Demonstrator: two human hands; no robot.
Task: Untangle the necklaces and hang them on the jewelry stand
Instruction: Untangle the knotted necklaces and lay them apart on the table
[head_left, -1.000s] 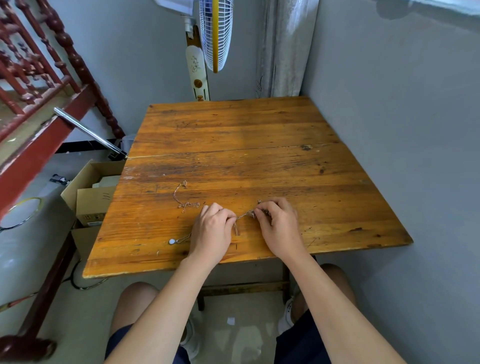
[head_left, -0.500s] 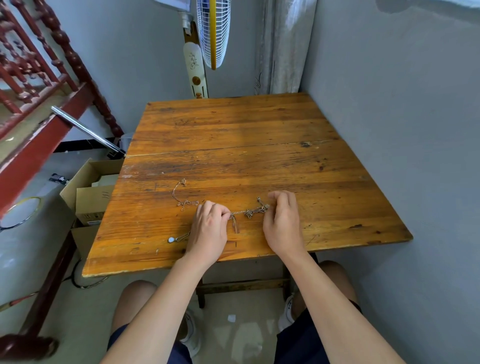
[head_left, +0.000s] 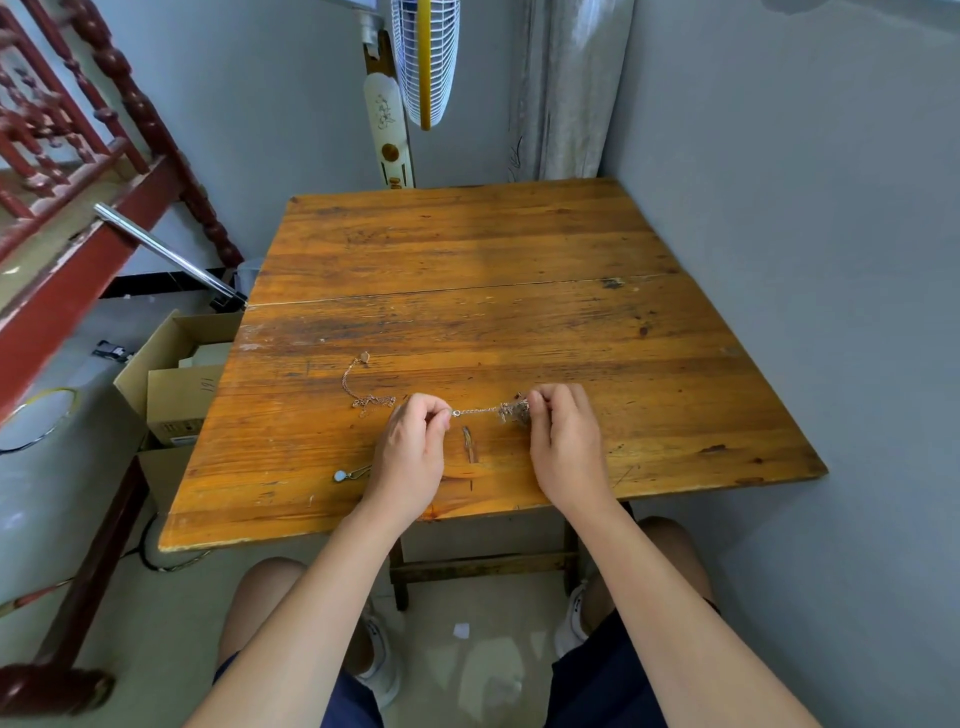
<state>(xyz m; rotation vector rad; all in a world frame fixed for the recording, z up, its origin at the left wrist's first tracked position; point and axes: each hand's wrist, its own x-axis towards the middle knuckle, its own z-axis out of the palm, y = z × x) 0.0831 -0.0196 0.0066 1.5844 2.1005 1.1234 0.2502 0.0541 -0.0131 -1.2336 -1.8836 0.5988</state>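
head view | left hand (head_left: 410, 452) pinches one end of a thin chain (head_left: 478, 411) near the front edge of the tabletop (head_left: 467, 249) | right hand (head_left: 563, 447) pinches the knotted clump (head_left: 511, 414) at the chain's other end | the chain runs straight between the hands | rose-gold necklace (head_left: 358, 389) lies loose just left of the left hand's fingers | white pendant (head_left: 340, 476) lies nearer the front-left corner, its chain running under the left hand

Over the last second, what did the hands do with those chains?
The left hand and right hand drew apart, pulling a stretch of chain taut out of the knot that the right hand pinches. Both kept their hold. The loose chain and white pendant on the table stayed put.
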